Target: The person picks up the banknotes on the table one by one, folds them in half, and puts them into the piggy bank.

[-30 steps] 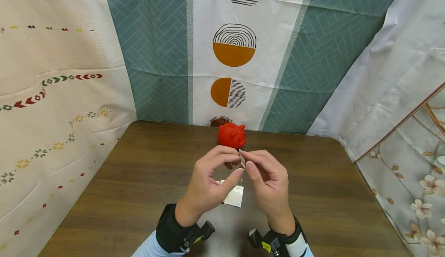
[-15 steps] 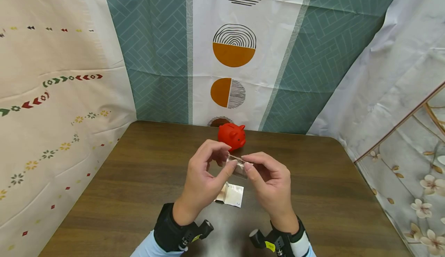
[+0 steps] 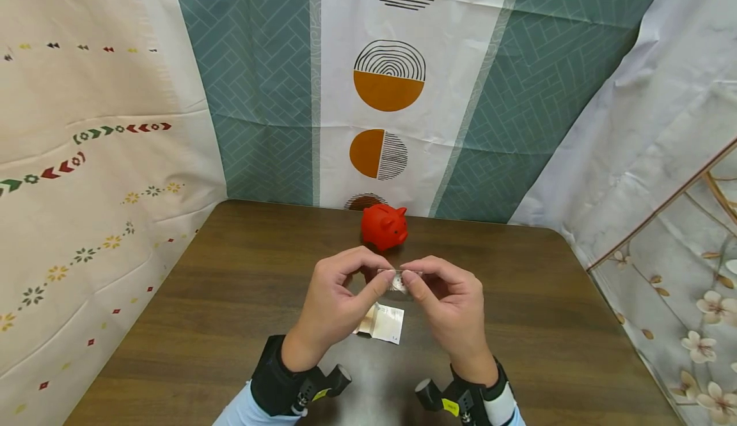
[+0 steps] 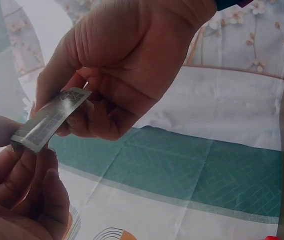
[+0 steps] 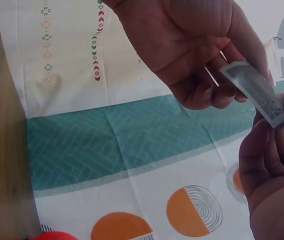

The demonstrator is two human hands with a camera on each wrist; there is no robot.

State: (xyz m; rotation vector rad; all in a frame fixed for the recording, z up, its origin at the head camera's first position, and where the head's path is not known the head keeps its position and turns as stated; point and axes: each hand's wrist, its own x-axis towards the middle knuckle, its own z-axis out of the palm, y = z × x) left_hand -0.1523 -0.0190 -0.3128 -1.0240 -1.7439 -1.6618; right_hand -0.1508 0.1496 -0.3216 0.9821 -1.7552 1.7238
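Both hands meet above the middle of the wooden table. My left hand (image 3: 334, 291) pinches one end of a small, flat, shiny strip-like piece (image 3: 398, 281) between thumb and fingers. The other end is pinched by my right hand (image 3: 446, 291). In the left wrist view the strip (image 4: 49, 120) looks silvery, with faint printed lines; its exact kind is unclear. The right wrist view shows a triangle-like mark near one end of the strip (image 5: 259, 95). Below the hands a creased cream piece of paper (image 3: 387, 323) lies on the table, partly covered by the left hand.
A red pig figure (image 3: 384, 226) stands near the table's back edge, just beyond the hands. Bare wood of the table (image 3: 553, 323) extends to the right. Patterned cloths (image 3: 259, 93) hang behind and at both sides.
The held piece has turned from edge-on, through a slant, to lying level across between the hands. The left hand has dropped slightly from its raised position. Paper and pig figure stay put.
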